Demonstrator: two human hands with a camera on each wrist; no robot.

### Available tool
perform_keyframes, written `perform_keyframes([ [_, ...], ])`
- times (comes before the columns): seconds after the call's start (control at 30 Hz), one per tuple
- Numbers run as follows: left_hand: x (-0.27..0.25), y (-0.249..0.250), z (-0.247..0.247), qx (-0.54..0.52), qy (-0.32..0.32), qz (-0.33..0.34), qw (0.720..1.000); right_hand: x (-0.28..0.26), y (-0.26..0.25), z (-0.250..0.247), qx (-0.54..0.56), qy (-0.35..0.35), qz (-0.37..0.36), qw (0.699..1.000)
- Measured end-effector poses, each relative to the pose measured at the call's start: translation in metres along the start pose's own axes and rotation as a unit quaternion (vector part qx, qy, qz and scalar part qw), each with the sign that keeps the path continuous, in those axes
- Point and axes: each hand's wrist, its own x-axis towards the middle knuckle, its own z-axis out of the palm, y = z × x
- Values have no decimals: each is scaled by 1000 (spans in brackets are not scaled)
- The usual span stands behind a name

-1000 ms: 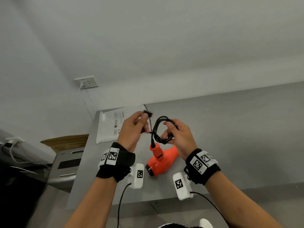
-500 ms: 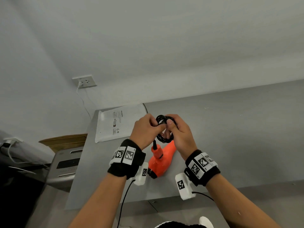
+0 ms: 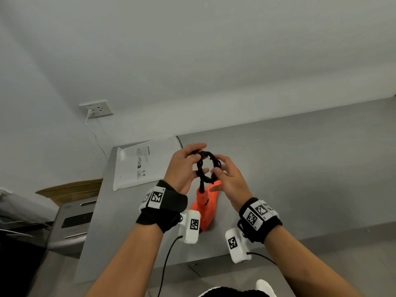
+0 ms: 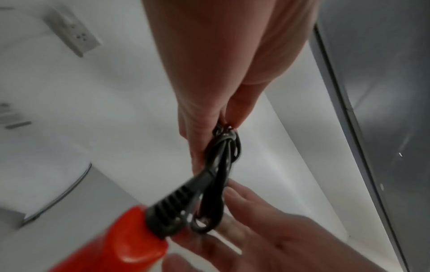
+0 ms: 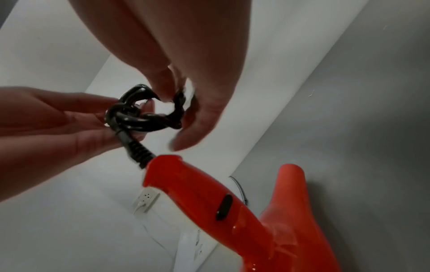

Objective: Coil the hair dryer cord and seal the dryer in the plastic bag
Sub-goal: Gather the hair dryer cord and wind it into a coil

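An orange hair dryer [image 3: 203,207] lies on the grey table [image 3: 300,168], its handle raised toward me. Its black cord [image 3: 206,166] is wound into a small tight ring just above the handle. My left hand [image 3: 194,157] pinches the ring's far left side between thumb and fingers. In the left wrist view the pinch sits at the top of the cord [image 4: 224,162]. My right hand [image 3: 218,166] pinches the ring's right side, as the right wrist view shows on the cord [image 5: 144,119]. A flat plastic bag [image 3: 145,163] lies at the table's far left corner.
A wall socket [image 3: 96,108] with a white lead plugged in sits on the wall beyond the bag. Left of the table stand a grey appliance [image 3: 70,224] and a cardboard box [image 3: 70,189]. The table's front edge runs just under my wrists.
My left hand brought the cord's loose plug end over to the coil, and both hands closed in on it. The loops have tightened into a smaller ring.
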Motion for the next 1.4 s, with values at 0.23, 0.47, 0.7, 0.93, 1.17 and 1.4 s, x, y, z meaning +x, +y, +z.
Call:
perform_keyframes([
  [0.23, -9, -7, 27, 8, -17, 12, 1000, -15, 7, 2, -271, 48, -155, 949],
  [0.47, 1, -46, 20, 211, -67, 93, 971, -8, 20, -60, -129, 127, -49, 982],
  [0.7, 14, -143, 8, 558, -149, -71, 813, 8, 76, -150, -63, 173, 66, 981],
  [0.93, 15, -174, 24, 560, -156, -71, 811, 15, 166, -190, -136, 201, 166, 956],
  [1.17, 23, -174, 24, 595, -171, -63, 783, 8, 119, -161, -427, 174, 246, 853],
  [1.4, 21, -174, 23, 598, -180, -61, 779, -19, 116, -167, -483, 143, 263, 823],
])
